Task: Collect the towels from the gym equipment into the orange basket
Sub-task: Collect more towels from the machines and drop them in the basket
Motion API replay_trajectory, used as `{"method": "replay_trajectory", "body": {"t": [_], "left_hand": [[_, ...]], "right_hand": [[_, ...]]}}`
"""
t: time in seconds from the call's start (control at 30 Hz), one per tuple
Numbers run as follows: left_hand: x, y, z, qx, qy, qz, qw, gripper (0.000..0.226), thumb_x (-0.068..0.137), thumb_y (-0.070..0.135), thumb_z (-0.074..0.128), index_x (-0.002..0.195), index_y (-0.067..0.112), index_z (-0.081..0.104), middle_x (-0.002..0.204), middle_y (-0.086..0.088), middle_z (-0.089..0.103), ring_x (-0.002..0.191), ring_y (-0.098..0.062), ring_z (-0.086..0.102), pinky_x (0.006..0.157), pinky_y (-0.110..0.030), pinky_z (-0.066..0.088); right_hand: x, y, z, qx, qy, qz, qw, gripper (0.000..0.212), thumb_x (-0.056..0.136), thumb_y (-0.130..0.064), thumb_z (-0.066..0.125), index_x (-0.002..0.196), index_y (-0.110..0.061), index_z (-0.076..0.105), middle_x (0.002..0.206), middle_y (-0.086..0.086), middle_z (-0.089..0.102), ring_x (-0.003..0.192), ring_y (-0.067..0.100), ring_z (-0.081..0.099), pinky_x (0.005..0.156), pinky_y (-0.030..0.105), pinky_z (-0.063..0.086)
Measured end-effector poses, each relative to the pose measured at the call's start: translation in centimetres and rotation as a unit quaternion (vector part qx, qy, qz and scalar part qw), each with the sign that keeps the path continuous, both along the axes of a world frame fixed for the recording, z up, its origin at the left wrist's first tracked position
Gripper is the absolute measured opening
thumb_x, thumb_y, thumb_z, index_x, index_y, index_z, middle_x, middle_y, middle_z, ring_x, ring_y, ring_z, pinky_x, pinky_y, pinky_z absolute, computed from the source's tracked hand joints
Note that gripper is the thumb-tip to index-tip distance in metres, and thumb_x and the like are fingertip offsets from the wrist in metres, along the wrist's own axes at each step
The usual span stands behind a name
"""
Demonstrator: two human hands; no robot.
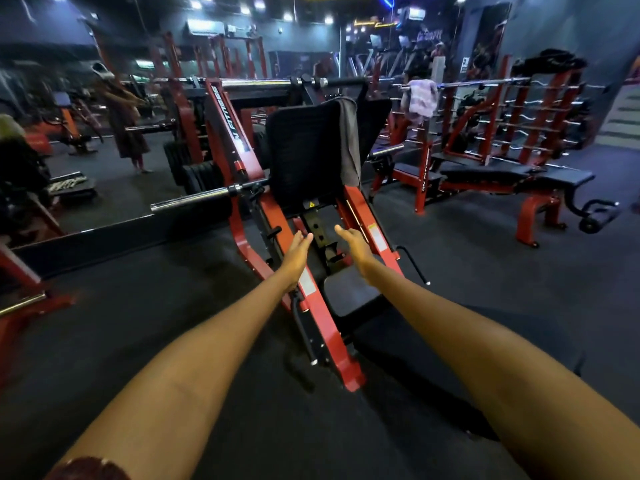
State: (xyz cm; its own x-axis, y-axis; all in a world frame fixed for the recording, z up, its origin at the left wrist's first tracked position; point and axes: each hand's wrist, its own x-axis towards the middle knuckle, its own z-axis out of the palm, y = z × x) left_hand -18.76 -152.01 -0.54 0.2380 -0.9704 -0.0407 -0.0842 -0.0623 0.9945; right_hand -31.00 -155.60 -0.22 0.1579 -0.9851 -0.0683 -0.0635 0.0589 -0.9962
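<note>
A grey towel (349, 140), soft and limp, was draped over the right edge of the black padded footplate (304, 154) of the red steel leg press (322, 306); a second, pale lilac towel (420, 100) was hung crumpled over a chromed barbell (485, 84) farther back to the right; both arms were stretched forward over the machine's rails; the left hand (299, 254) and right hand (355, 245) were held palms inward, fingers loosely spread and empty, well short of the grey towel; dark rubber floor (173, 306) was seen beneath.
</note>
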Motion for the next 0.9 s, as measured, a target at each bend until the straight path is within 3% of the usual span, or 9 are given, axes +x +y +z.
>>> {"method": "replay_trajectory", "body": {"t": [0.33,0.43,0.47,0.53,0.6,0.9], "left_hand": [[0.9,-19.9,-0.6,-0.024,0.021,-0.013,0.999,0.062,0.101,0.029,0.037,0.152,0.010,0.006,0.159,-0.006,0.013,0.147,-0.020,0.016,0.117,-0.033,0.016],[1.9,-27.3,0.8,-0.026,0.021,-0.015,0.999,0.062,0.101,0.029,0.038,0.152,0.009,0.008,0.159,-0.006,0.012,0.147,-0.021,0.014,0.119,-0.033,0.015],[2.3,-29.4,1.0,-0.026,0.021,-0.017,0.999,0.062,0.101,0.029,0.038,0.152,0.009,0.008,0.159,-0.006,0.012,0.147,-0.021,0.015,0.118,-0.032,0.016],[3.0,-34.2,2.4,-0.029,0.018,-0.019,0.999,0.062,0.101,0.028,0.039,0.152,0.009,0.009,0.159,-0.006,0.014,0.146,-0.021,0.017,0.116,-0.031,0.018],[3.4,-39.0,3.3,-0.037,0.014,-0.015,0.999,0.061,0.101,0.028,0.039,0.151,0.008,0.011,0.159,-0.008,0.015,0.146,-0.020,0.018,0.116,-0.030,0.018],[2.5,-51.8,3.0,-0.022,0.018,-0.021,0.999,0.061,0.101,0.029,0.038,0.152,0.010,0.010,0.159,-0.007,0.014,0.146,-0.023,0.018,0.118,-0.038,0.021]], "right_hand": [[2.1,-19.5,-0.1,-0.025,-0.007,0.012,1.000,0.066,0.095,-0.038,0.050,0.147,-0.005,0.026,0.149,0.008,0.036,0.135,0.023,0.037,0.100,0.031,0.033],[3.5,-26.7,1.5,-0.024,-0.018,0.017,0.999,0.061,0.094,-0.041,0.051,0.141,-0.007,0.033,0.114,-0.005,0.051,0.105,0.011,0.051,0.082,0.025,0.040],[3.7,-28.6,1.9,-0.026,-0.014,0.015,0.999,0.058,0.094,-0.042,0.051,0.138,-0.008,0.035,0.115,-0.005,0.051,0.106,0.011,0.052,0.084,0.024,0.041],[4.3,-32.9,3.5,-0.033,-0.017,0.003,0.999,0.067,0.093,-0.042,0.052,0.146,-0.008,0.028,0.140,0.004,0.043,0.131,0.023,0.042,0.104,0.036,0.037],[4.6,-36.9,4.4,-0.046,-0.040,-0.010,0.998,0.069,0.093,-0.040,0.052,0.147,-0.006,0.025,0.149,0.009,0.034,0.139,0.028,0.033,0.112,0.041,0.031],[5.2,-48.7,4.0,-0.028,-0.039,-0.001,0.999,0.069,0.096,-0.039,0.048,0.150,-0.007,0.019,0.154,0.012,0.027,0.141,0.027,0.030,0.112,0.041,0.029]]}}
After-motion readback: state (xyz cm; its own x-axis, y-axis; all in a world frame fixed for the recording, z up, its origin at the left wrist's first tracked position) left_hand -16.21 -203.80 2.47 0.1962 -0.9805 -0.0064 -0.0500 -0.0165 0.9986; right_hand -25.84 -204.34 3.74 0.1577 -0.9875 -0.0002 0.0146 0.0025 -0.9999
